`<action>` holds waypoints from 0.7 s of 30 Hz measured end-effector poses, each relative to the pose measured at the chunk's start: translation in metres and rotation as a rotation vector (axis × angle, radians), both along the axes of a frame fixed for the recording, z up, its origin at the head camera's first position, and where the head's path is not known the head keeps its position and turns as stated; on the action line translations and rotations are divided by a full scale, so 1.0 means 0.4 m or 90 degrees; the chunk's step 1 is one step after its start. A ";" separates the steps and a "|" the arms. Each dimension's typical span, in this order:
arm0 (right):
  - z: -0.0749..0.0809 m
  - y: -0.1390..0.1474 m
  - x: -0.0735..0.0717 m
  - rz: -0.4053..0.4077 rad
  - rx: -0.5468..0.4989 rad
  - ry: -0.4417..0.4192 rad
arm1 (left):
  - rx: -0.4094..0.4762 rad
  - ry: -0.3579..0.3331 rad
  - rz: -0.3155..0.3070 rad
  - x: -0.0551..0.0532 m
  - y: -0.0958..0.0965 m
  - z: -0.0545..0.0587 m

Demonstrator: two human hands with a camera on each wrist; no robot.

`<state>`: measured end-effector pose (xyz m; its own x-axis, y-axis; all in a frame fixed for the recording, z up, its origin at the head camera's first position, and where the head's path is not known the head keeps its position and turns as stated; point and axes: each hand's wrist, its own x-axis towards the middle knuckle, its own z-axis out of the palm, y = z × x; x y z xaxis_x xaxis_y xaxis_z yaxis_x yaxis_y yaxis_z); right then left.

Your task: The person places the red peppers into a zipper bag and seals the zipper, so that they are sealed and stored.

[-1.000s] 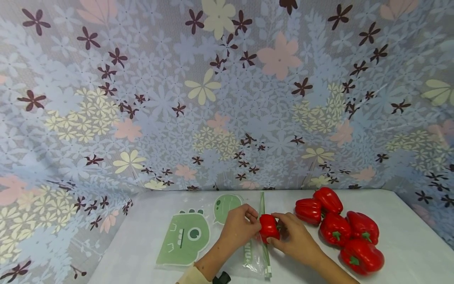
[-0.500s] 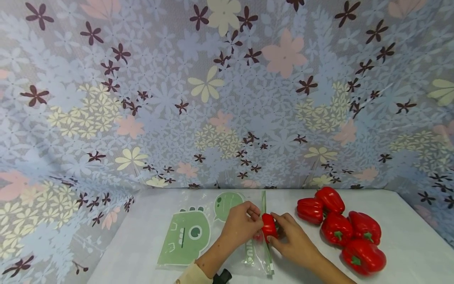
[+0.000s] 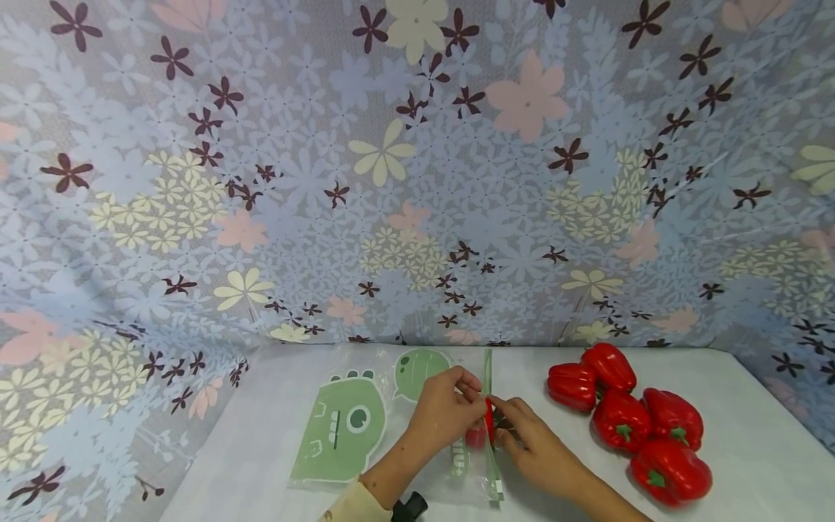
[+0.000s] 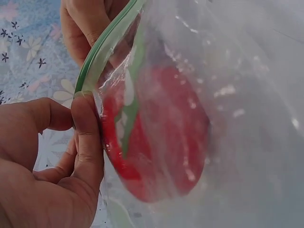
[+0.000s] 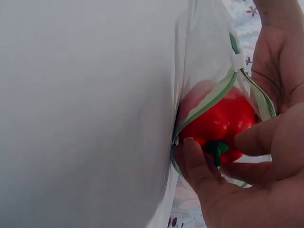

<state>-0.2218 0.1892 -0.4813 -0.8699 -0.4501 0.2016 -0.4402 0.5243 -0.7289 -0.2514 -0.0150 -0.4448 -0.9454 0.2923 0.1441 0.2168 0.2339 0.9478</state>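
Observation:
A clear zip bag (image 3: 346, 435) with green monster prints lies on the table, its green-edged mouth facing right. My left hand (image 3: 450, 406) pinches the rim of that mouth between thumb and finger. In the right wrist view, my right hand (image 5: 237, 185) grips a red bell pepper (image 5: 221, 118) near its green stem. The pepper sits in the bag's mouth, its far end inside, its stem end towards my right palm. Through the cloudy plastic in the left wrist view, the red pepper (image 4: 166, 133) shows just inside the green zip strip (image 4: 102, 47).
Several more red bell peppers (image 3: 622, 420) sit in a cluster on the white table (image 3: 724, 391), right of my right hand. A black cylindrical object (image 3: 411, 506) shows below my left wrist. Flowered cloth (image 3: 404, 210) rises behind the table.
The pepper has gone leftward into the bag's mouth, and my right hand has followed it. My left hand keeps its pinch on the rim. The view has shifted slightly.

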 end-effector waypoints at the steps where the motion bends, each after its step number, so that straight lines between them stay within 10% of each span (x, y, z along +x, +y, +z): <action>1: -0.001 -0.001 0.000 0.004 0.001 0.007 | -0.002 0.004 0.001 0.000 0.000 0.000; 21: -0.006 -0.008 0.010 0.116 0.000 -0.006 | -0.028 0.015 0.025 -0.003 -0.001 -0.004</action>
<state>-0.2176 0.1862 -0.4836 -0.7754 -0.6011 0.1935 -0.5213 0.4364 -0.7334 -0.2525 -0.0154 -0.4464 -0.9527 0.2621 0.1539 0.2284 0.2833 0.9314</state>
